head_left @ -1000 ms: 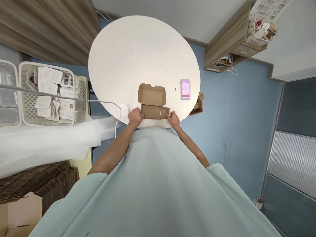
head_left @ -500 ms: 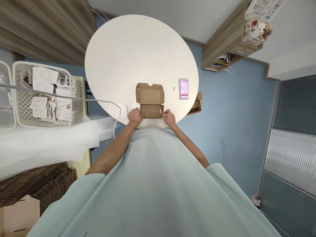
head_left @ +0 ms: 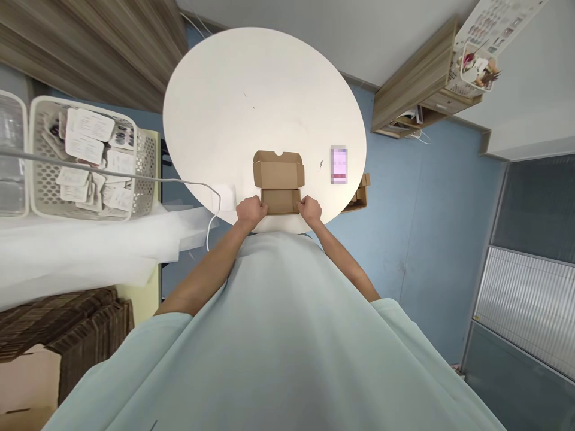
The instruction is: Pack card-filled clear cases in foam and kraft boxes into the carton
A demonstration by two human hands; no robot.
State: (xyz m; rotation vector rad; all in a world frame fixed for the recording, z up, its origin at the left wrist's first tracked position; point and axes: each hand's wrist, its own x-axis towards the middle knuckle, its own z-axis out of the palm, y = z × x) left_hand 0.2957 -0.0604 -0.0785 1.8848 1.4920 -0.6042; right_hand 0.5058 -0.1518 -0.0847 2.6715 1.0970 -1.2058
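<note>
A small brown cardboard box (head_left: pixel 281 202) lies near the close edge of the round white table (head_left: pixel 265 78). Its lid (head_left: pixel 278 173) is folded back away from me, with the side flaps sticking up. At the box's left end, my left hand (head_left: pixel 251 211) is closed on the side wall. My right hand (head_left: pixel 309 211) grips the wall at the right end in the same way, fingers curled over it. The inside of the box shows bare cardboard.
A phone (head_left: pixel 339 164) lies on the table's right side. A white cable (head_left: pixel 179 181) crosses from the left to the table edge. Left stand a white basket (head_left: pixel 135 197) of cards and stacked flat cardboard (head_left: pixel 90 335). Another open carton (head_left: pixel 357 200) sits below the table's right edge.
My right fingers have closed further over the box's right end, and the flap there now stands against the wall. The whole view has shifted slightly; the lid stays open.
</note>
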